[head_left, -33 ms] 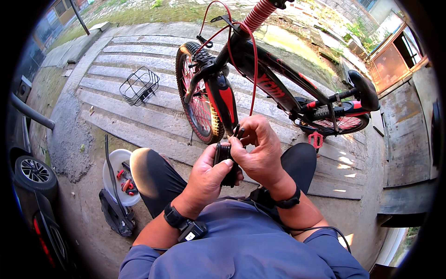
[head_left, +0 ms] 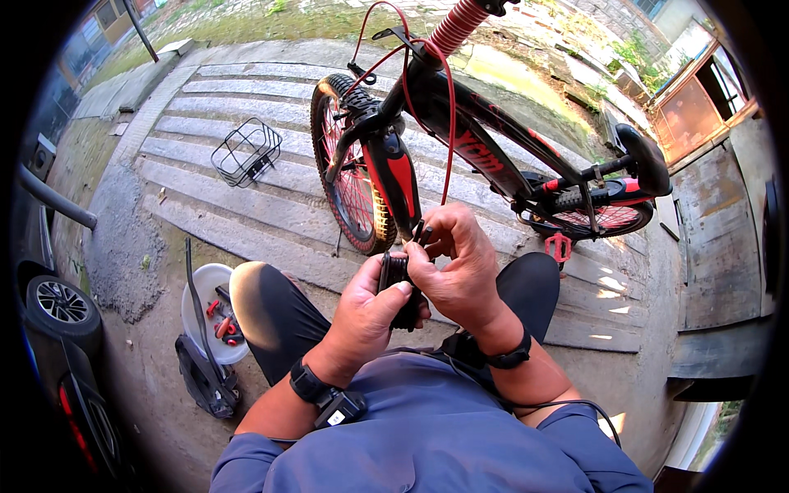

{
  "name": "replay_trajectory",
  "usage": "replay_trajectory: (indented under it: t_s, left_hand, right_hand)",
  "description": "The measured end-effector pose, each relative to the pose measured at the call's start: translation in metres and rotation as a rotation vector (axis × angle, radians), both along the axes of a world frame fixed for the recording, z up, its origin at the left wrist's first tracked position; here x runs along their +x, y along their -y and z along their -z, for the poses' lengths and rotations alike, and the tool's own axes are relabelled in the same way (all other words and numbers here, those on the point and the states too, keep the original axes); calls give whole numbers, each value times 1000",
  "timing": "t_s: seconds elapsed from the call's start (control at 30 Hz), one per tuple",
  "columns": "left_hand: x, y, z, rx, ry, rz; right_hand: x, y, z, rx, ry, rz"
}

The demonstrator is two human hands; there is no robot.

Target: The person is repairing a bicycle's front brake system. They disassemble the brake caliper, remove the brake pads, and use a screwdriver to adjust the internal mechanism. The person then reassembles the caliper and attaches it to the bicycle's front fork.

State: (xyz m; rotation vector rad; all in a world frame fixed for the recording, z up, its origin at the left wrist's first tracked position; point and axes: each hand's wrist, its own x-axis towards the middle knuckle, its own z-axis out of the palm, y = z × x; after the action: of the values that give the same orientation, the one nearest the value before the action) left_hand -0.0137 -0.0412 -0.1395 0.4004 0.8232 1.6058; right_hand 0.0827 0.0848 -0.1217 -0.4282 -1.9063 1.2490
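One left hand (head_left: 366, 302) gripping black bundle (head_left: 396, 273) | right hand (head_left: 454, 275) pinching slim black ends (head_left: 426, 234) (bicycle (head_left: 483, 154) just beyond)

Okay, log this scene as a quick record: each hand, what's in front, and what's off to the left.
left hand: gripping a black object
right hand: thumb and fingers pinching at the black object's upper end
in front: black-and-red bicycle
ahead, left: black wire basket on the paving
beside left knee: white tub with red and black items inside
far left: car wheel
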Motion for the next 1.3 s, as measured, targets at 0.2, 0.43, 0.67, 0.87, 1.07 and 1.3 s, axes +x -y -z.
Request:
replay_trajectory:
  t_s: [0.2, 0.43, 0.67, 0.87, 1.07, 1.3]
  left_hand:
    - [1, -2, 5, 35, 19, -26]
    - [-4, -2, 5, 8, 38, -77]
    - [-3, -2, 4, 7, 52, -70]
    - [-4, -3, 4, 6, 54, -60]
    - [-4, -3, 2, 3, 57, -68]
    - [-4, -5, 0, -17, 49, -70]
  right_hand:
    - [-2, 1, 2, 243, -46, 13]
    - [-5, 6, 4, 207, -93, -9]
    - [-5, 6, 3, 186, -102, -12]
    - [-5, 6, 3, 179, -87, -4]
    - [-7, 5, 2, 153, -80, -13]
    - [-5, 1, 4, 182, -32, -43]
